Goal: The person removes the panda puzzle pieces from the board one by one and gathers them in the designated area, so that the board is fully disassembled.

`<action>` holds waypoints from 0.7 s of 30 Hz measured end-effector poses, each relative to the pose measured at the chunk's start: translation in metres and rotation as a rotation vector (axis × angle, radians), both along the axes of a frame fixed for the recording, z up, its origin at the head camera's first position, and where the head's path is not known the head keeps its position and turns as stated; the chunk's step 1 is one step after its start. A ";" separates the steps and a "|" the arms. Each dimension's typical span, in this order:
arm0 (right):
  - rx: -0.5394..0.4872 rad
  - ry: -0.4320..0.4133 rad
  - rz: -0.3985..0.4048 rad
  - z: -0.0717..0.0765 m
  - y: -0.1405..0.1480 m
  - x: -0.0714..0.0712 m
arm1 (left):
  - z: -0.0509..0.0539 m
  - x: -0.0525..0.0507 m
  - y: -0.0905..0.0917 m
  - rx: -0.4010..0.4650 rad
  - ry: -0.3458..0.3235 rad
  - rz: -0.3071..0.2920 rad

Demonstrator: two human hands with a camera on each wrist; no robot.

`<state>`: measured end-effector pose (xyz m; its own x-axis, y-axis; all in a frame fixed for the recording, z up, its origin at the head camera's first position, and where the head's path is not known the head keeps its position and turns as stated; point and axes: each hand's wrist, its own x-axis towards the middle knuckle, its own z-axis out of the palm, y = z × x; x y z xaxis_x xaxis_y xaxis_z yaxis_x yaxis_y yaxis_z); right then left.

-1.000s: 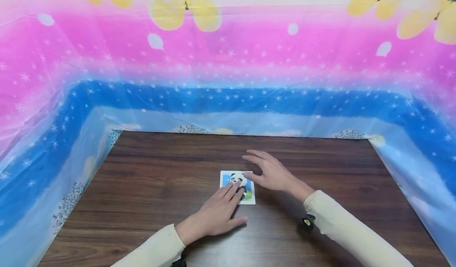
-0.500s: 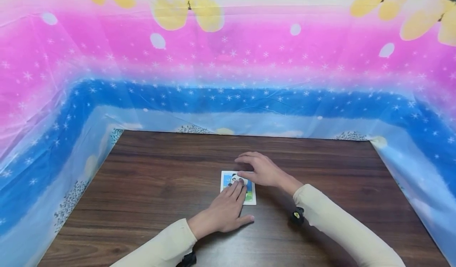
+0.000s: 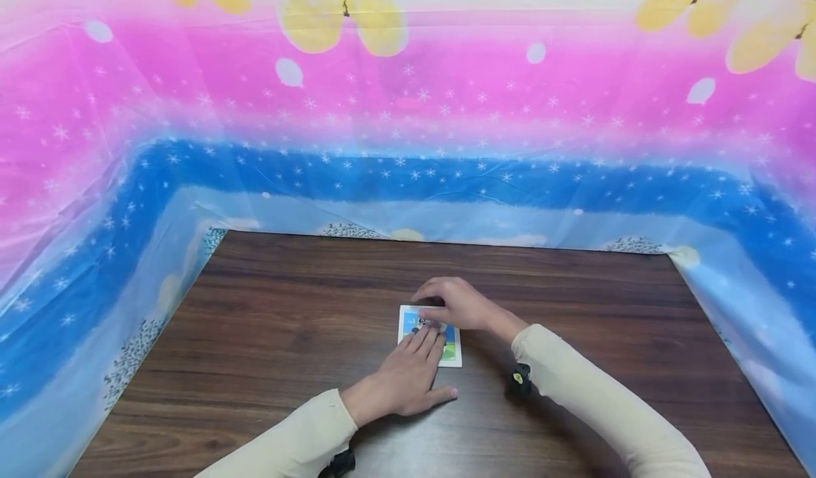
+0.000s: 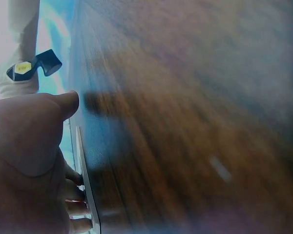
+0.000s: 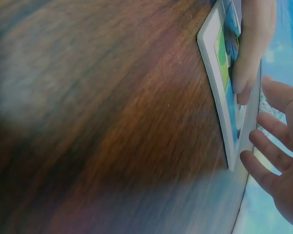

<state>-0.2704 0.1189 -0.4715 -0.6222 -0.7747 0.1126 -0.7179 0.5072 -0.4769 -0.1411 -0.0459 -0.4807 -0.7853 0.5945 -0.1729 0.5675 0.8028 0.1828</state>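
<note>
A small square picture board point(image 3: 452, 352) with a white border and a panda print lies flat on the table. Across its lower middle rests my left hand point(image 3: 408, 375), fingers straight and together on the picture, thumb spread out to the side. My right hand point(image 3: 462, 304) hovers over the upper right part of the board, fingers loosely bent toward its far edge. In the right wrist view the fingers of the right hand point(image 5: 283, 156) are spread beside the board's white frame point(image 5: 216, 87), seemingly apart from it. The left wrist view shows the left fingers along the thin board edge point(image 4: 88, 192).
The dark wood-grain table point(image 3: 287, 322) stretches around the board on all sides. A pink and blue snowflake-patterned cloth point(image 3: 382, 124) stands behind the table and along its left and right sides. Each wrist wears a small black device point(image 3: 520, 377).
My right hand has moved left and inward, over the board's top part. My left hand has shifted slightly right across the picture, covering more of the panda. The view has shifted slightly.
</note>
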 end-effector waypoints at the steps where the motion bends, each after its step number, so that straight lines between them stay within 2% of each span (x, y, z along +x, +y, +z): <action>1: -0.002 -0.003 0.003 -0.001 -0.001 -0.001 | 0.000 0.000 0.000 0.001 -0.001 -0.001; 12: -0.001 -0.017 0.023 -0.008 -0.011 -0.009 | 0.002 0.000 -0.001 0.002 0.008 0.003; 21: 0.008 -0.037 -0.001 -0.011 -0.013 -0.008 | 0.001 0.000 -0.001 -0.009 -0.002 -0.002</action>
<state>-0.2782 0.1055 -0.4829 -0.6267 -0.7748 0.0830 -0.6992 0.5122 -0.4988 -0.1412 -0.0471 -0.4793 -0.7840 0.5942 -0.1795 0.5685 0.8035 0.1768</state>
